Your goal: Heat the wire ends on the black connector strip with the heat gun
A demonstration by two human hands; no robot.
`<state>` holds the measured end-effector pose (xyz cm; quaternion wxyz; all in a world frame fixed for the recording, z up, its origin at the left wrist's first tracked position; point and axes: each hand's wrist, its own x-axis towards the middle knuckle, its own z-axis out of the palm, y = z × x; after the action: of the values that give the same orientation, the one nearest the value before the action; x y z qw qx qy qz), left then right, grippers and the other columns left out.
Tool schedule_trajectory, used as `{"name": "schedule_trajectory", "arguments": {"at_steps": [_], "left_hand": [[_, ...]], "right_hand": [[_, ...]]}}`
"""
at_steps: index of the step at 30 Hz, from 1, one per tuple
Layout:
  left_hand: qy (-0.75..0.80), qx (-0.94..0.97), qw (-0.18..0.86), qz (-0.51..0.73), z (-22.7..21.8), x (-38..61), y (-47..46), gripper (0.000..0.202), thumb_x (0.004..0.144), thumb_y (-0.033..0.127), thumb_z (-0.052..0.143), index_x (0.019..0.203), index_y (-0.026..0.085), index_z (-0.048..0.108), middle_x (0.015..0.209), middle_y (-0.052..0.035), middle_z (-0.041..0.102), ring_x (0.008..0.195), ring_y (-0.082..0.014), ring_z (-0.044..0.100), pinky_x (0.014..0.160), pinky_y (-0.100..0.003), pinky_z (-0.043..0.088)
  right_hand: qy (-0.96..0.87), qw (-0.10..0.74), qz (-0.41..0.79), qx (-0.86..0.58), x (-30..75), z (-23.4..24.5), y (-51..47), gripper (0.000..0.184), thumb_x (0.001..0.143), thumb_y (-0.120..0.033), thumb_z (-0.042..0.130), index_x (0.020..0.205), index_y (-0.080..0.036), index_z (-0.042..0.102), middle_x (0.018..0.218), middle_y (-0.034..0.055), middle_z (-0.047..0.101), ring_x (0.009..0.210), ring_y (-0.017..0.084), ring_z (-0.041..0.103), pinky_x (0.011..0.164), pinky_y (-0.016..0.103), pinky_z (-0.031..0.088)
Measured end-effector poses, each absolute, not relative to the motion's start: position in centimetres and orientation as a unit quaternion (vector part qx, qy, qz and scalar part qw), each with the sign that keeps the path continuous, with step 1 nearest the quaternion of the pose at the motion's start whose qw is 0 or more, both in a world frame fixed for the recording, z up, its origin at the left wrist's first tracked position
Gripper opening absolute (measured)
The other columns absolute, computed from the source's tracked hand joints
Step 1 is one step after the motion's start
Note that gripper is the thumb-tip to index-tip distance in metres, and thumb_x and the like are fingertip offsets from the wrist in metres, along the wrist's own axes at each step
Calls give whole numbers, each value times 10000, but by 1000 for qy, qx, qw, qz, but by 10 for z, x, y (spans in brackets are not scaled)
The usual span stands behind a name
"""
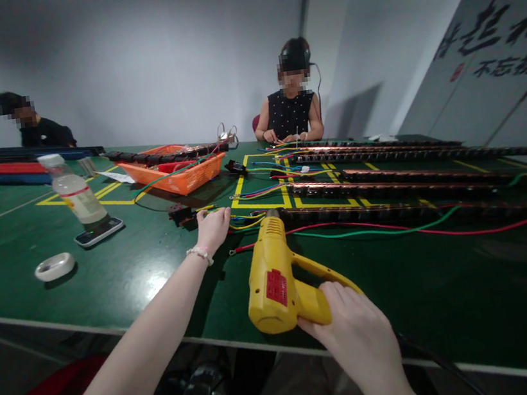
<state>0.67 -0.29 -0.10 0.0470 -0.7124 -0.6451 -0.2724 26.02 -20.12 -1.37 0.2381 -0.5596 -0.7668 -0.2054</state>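
My right hand (355, 321) is wrapped round the handle of a yellow heat gun (274, 280), whose nozzle points away from me at the wires. My left hand (214, 228), with a beaded bracelet at the wrist, has its fingers closed on coloured wires (245, 224) just left of the nozzle. A black connector (181, 215) lies beyond that hand, near the wire ends. From the wires a long dark busbar strip (367, 211) runs off to the right. Red and green cables (369, 227) lie along its near side; one red cable ends in a ring terminal.
An orange basket (193, 179) bears another dark strip. To the left are a bottle (79, 196), a phone (99, 233) and a white case (54, 268). More strips (384, 152) lie at the back right. A co-worker (293, 106) sits opposite, another person (41, 133) far left.
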Motion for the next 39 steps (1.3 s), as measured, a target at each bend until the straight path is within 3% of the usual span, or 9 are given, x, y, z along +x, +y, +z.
{"name": "schedule_trajectory", "arguments": {"at_steps": [5, 12, 21, 30, 39], "left_hand": [[-644, -708, 32, -288, 1, 6, -5, 415, 957, 341, 294, 777, 178, 631, 884, -75, 710, 885, -212, 626, 805, -349, 328], [-652, -705, 21, -278, 4, 8, -5, 423, 955, 352, 300, 743, 174, 621, 896, -81, 706, 897, -211, 611, 774, -336, 319], [-638, -722, 27, -267, 0, 1, 0, 441, 960, 364, 272, 795, 185, 640, 921, -61, 670, 987, -203, 567, 900, -380, 262], [-629, -719, 52, -292, -5, 2, -1, 406, 959, 354, 296, 850, 205, 657, 923, -46, 659, 992, -188, 557, 930, -403, 228], [-627, -721, 50, -291, -4, 0, -1, 422, 956, 387, 308, 766, 203, 636, 903, -51, 662, 956, -202, 560, 867, -355, 301]], "right_hand": [[-765, 221, -197, -571, 243, -11, -204, 394, 785, -567, 596, 785, -192, 477, 709, 6, 499, 695, 198, 517, 670, 322, 329], [-747, 258, -190, -582, 209, -10, -202, 479, 594, -523, 785, 756, -200, 472, 694, -1, 503, 680, 206, 505, 664, 335, 335], [-769, 280, -140, -558, 191, -8, -199, 503, 598, -582, 762, 784, -198, 496, 713, -2, 521, 681, 204, 511, 652, 338, 351], [-761, 297, -132, -561, 207, -9, -195, 449, 598, -531, 774, 733, -208, 493, 683, -16, 527, 689, 194, 531, 678, 326, 340], [-756, 278, -184, -564, 251, -6, -197, 383, 813, -574, 548, 765, -195, 516, 688, 8, 550, 687, 179, 548, 671, 304, 339]]}}
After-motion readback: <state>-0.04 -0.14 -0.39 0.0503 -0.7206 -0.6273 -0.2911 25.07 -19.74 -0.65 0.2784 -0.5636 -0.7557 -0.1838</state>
